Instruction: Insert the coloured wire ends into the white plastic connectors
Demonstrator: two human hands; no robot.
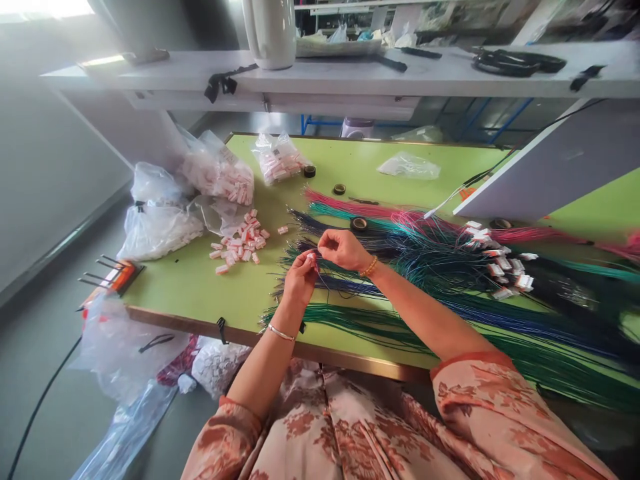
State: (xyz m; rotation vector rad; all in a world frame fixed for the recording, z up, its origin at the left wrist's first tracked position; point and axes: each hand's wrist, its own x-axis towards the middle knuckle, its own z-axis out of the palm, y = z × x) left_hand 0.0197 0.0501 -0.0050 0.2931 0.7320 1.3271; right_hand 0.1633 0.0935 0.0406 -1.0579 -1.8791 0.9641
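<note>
My left hand is closed on a small white-and-orange connector housing, held over the wire bundles. Close beside it, my right hand pinches a thin dark wire at the housing; its end is hidden by the fingers. Loose connector housings lie in a pile to the left of my hands. Under and to the right of them run bundles of green wires, blue wires, dark wires and pink wires. Wired connectors are gathered at the right.
Clear bags of housings stand at the back left, with a smaller bag beside them. Black tape rolls lie behind my hands. A raised shelf holding a white mug spans the green table.
</note>
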